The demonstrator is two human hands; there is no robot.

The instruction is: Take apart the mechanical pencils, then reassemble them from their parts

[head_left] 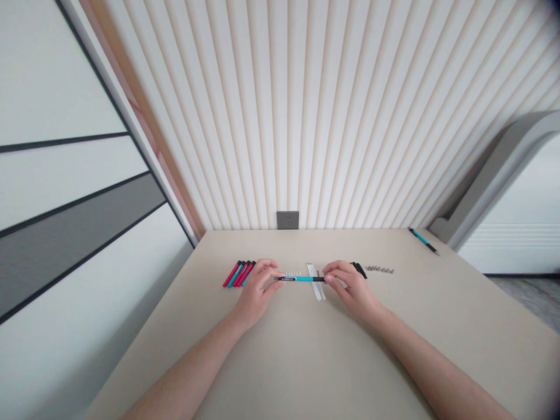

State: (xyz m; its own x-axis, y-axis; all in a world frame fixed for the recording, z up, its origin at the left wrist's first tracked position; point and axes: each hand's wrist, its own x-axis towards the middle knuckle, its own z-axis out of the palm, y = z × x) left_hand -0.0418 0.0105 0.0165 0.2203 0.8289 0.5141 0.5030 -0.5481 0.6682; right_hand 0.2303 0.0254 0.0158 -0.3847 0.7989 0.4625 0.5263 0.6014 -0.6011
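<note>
My left hand (258, 290) and my right hand (352, 286) hold a teal and black pen (300, 279) level between them, one at each end. Just beyond my left hand lies a group of red and teal pens (238, 274), partly hidden by my fingers. A few small grey pieces (293, 273) stand behind the held pen. Under its right part lie several white strips (315, 282). Black pen parts (359, 269) sit just past my right hand, and a row of small grey parts (380, 269) lies farther right.
A beige table (280, 350) fills the lower view. A separate teal pen (423, 240) lies at its far right corner. A wall socket (287, 220) sits above the back edge on a ribbed white wall (306, 105). A panelled wall stands left.
</note>
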